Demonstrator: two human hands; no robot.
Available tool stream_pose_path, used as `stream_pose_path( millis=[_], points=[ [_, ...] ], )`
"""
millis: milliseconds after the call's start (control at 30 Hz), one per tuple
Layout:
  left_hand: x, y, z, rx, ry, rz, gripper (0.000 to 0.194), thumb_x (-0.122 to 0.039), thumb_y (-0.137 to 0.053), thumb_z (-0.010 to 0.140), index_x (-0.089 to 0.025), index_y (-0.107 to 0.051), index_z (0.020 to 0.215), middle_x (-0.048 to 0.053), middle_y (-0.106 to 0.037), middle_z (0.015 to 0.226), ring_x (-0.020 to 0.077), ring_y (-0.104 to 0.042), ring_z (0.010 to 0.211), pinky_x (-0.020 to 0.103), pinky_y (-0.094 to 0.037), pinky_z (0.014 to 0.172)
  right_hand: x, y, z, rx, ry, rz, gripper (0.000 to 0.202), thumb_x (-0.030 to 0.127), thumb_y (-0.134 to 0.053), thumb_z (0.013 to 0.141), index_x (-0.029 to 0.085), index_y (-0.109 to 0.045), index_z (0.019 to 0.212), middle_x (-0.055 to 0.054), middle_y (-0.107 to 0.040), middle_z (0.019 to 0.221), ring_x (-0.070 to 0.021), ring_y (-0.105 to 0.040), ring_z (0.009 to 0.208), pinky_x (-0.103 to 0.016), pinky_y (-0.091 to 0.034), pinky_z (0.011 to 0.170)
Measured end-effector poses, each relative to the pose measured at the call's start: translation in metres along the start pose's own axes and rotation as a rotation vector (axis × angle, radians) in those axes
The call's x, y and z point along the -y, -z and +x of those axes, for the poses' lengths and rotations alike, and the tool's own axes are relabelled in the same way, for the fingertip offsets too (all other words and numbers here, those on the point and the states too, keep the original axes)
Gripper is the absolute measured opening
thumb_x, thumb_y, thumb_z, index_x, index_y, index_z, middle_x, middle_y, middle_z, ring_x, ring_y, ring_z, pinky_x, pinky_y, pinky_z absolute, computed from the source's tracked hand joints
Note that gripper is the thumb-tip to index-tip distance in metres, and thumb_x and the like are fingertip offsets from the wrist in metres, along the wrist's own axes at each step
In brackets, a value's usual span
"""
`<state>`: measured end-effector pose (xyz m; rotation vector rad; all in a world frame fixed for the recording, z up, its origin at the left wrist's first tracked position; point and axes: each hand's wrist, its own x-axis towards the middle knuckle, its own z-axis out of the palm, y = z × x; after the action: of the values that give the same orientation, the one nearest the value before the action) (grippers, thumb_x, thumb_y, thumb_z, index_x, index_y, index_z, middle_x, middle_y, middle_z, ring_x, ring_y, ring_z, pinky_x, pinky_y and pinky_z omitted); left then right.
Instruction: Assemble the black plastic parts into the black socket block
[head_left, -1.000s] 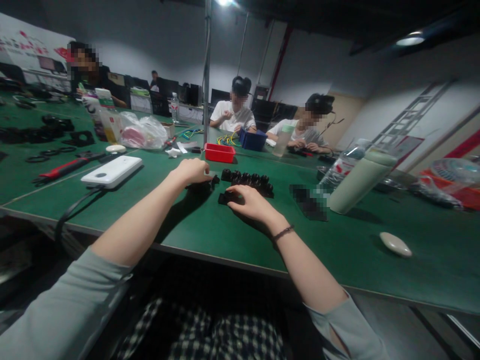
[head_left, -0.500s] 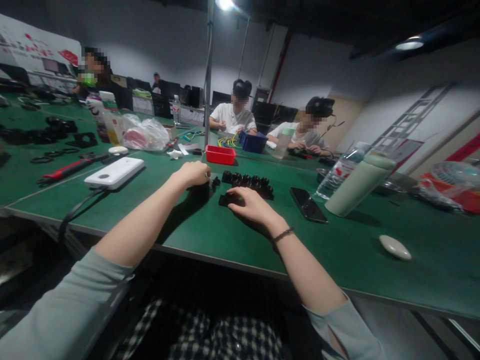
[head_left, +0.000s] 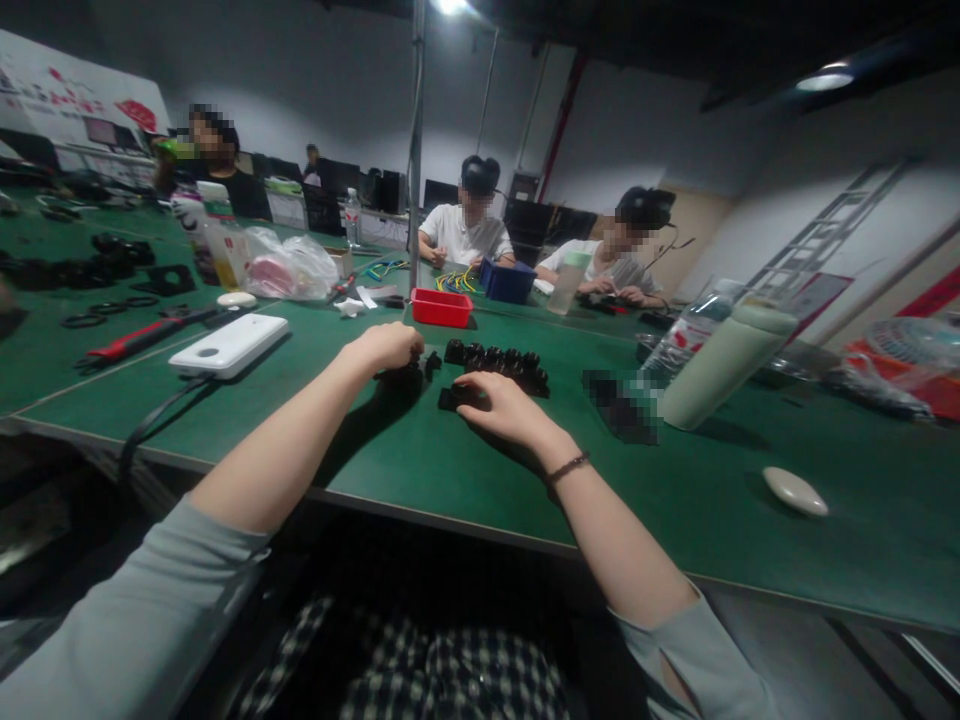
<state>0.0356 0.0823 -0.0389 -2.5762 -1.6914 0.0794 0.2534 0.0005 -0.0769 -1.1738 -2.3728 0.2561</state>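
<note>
Black parts (head_left: 499, 362) sit mid-frame on our green counter (head_left: 487, 490). Our right hand (head_left: 506, 403), half-curled, meets a black block (head_left: 448, 399), hold unclear; our left hand (head_left: 390, 345) bends over dark pieces (head_left: 403, 376), mostly hiding them, so we can't tell its grip.

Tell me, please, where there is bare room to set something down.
A bare patch lies between the right hand, the green flask and the white oval object; another, between the left hand and the white box. It is crowded around both hands, with black parts, and by the red tray, wires and blue box.
</note>
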Motion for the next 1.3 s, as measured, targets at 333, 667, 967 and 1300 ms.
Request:
stream_pose_path(
  millis=[333,667,967,1300],
  points=[
    [-0.002,0.001,-0.001,-0.084,-0.021,0.007,0.044,-0.012,-0.046,0.086,-0.024,-0.065,0.123,0.013,-0.067,0.122,0.0285,-0.066,0.108,0.033,-0.051,0.085,0.001,0.001,0.0,0.004,-0.01,-0.007,0.034,0.017,-0.067,0.081,0.013,-0.063,0.115,-0.013,-0.069,0.113,-0.0214,-0.063,0.1,-0.04,-0.05,0.092],
    [-0.012,-0.002,0.0,-0.086,-0.076,-0.058,0.042,-0.031,-0.043,0.095,-0.021,-0.056,0.133,0.011,-0.063,0.13,0.0264,-0.062,0.116,0.032,-0.048,0.094,0.002,0.001,-0.001,0.013,-0.02,-0.011,0.035,0.018,-0.066,0.082,0.012,-0.063,0.117,-0.014,-0.068,0.114,-0.0223,-0.064,0.103,-0.04,-0.05,0.094],
    [-0.011,-0.006,0.003,-0.068,-0.141,-0.029,0.04,-0.025,-0.049,0.09,-0.024,-0.06,0.128,0.008,-0.067,0.125,0.0251,-0.063,0.113,0.03,-0.049,0.092,0.002,0.001,0.0,0.008,-0.028,-0.01,0.036,0.018,-0.067,0.081,0.013,-0.063,0.117,-0.014,-0.069,0.114,-0.0229,-0.064,0.101,-0.041,-0.051,0.093],
    [-0.011,-0.002,0.003,-0.062,-0.154,-0.055,0.037,-0.021,-0.049,0.088,-0.023,-0.067,0.12,0.008,-0.071,0.117,0.0246,-0.066,0.107,0.029,-0.05,0.089,0.0,-0.001,0.0,-0.002,-0.018,0.009,0.035,0.017,-0.067,0.081,0.012,-0.064,0.115,-0.014,-0.069,0.112,-0.0224,-0.064,0.1,-0.041,-0.051,0.092]
  ],
)
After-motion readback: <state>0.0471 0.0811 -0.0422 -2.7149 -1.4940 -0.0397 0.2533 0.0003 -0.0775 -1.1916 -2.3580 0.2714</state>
